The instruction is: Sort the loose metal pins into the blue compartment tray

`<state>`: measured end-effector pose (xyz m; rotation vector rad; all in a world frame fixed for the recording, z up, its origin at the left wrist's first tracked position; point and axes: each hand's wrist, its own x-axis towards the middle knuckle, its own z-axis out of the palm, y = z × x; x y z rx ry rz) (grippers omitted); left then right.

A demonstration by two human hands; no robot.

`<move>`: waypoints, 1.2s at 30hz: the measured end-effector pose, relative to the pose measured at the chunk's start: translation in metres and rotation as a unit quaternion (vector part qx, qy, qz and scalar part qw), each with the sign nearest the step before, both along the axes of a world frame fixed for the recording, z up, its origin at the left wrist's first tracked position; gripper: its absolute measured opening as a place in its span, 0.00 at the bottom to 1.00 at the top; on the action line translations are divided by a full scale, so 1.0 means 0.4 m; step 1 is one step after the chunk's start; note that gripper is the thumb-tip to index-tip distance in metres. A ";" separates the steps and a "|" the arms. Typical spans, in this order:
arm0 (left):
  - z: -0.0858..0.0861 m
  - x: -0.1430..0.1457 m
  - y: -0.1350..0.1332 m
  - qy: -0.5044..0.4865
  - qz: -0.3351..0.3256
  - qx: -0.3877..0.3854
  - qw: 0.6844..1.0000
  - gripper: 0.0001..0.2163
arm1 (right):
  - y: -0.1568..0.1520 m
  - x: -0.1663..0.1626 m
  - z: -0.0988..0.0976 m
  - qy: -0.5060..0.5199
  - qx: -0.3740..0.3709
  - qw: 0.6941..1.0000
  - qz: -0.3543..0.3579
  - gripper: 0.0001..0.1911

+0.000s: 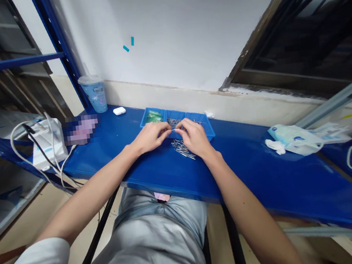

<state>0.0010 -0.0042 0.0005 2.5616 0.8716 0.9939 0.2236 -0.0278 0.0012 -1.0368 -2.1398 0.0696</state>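
Note:
My left hand and my right hand meet fingertip to fingertip just in front of a blue divided tray. Both are closed in a pinch; a small, thin, pale piece seems to lie between them, too small to name. Below my fingers a loose pile of thin metal pins rests on the blue tabletop, partly hidden by my right hand. More metal pins lie in the tray's middle compartment. Small green packets fill the left compartment. The right compartment is partly covered by my right hand.
A blue lidded cup and a white earbud case stand at the back left. Farther left are a white power strip and cables. A wipes pack with a crumpled tissue lies right. A wall borders the table's back.

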 end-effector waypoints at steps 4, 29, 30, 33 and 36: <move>0.000 0.002 -0.003 0.011 -0.005 0.002 1.000 0.11 | -0.003 -0.013 -0.007 -0.005 -0.024 1.000 0.001 0.13; 0.011 -0.003 -0.004 -0.069 0.073 -0.023 0.995 0.11 | -0.011 -0.011 0.029 0.112 0.041 0.991 -0.065 0.07; 0.011 -0.004 -0.004 -0.066 0.074 -0.025 0.995 0.11 | -0.014 -0.007 0.033 0.121 0.054 0.988 -0.080 0.07; 0.011 -0.006 -0.001 -0.049 0.066 -0.025 0.996 0.11 | -0.023 0.005 0.044 0.149 0.108 0.974 -0.130 0.09; 0.011 -0.007 0.000 -0.018 0.050 -0.024 0.998 0.11 | -0.033 0.016 0.053 0.181 0.170 0.951 -0.185 0.14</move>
